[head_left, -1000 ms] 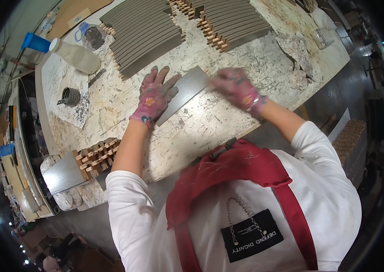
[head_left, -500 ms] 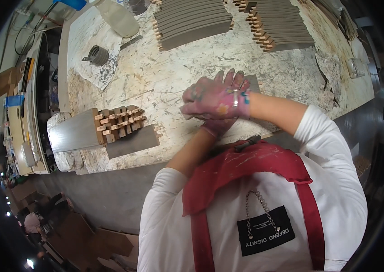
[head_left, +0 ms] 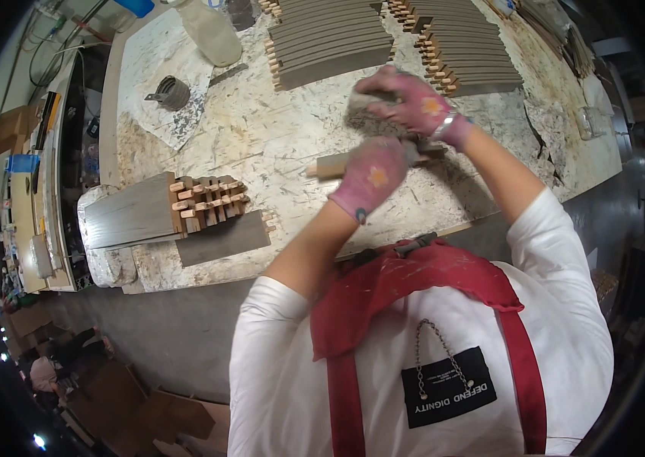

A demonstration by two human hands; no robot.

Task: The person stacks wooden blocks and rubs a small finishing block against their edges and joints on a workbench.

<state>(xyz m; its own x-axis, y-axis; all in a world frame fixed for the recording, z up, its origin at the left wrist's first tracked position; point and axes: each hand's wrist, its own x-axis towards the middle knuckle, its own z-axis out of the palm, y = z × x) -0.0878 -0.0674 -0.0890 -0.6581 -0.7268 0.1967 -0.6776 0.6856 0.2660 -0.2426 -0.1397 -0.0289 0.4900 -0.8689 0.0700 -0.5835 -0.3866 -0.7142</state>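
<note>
Both hands wear pink, flower-patterned gloves with grey-stained fingers. My left hand [head_left: 374,177] is closed over a narrow grey wooden piece [head_left: 330,166] lying at the table's front middle. The piece's pale, bare end sticks out to the left of the glove. Farther off and to the right, my right hand [head_left: 414,100] is raised above the table, a silvery band at its wrist. Its fingers are curved, with a dark gap between them and the thumb. Motion smears both sets of fingertips, and I cannot make out anything held in the right hand.
Grey slats with pale wooden ends stand in two rows, a left row [head_left: 330,46] and a right row [head_left: 471,53]. More grey pieces [head_left: 132,213] lie at the left front beside a flat grey board [head_left: 223,238]. A cloudy jug [head_left: 212,34] and a ridged cup [head_left: 172,93] stand back left.
My crossed hands have come apart. The right moved away from me and up; the left shifted a little right onto the narrow wooden piece, which now shows.
</note>
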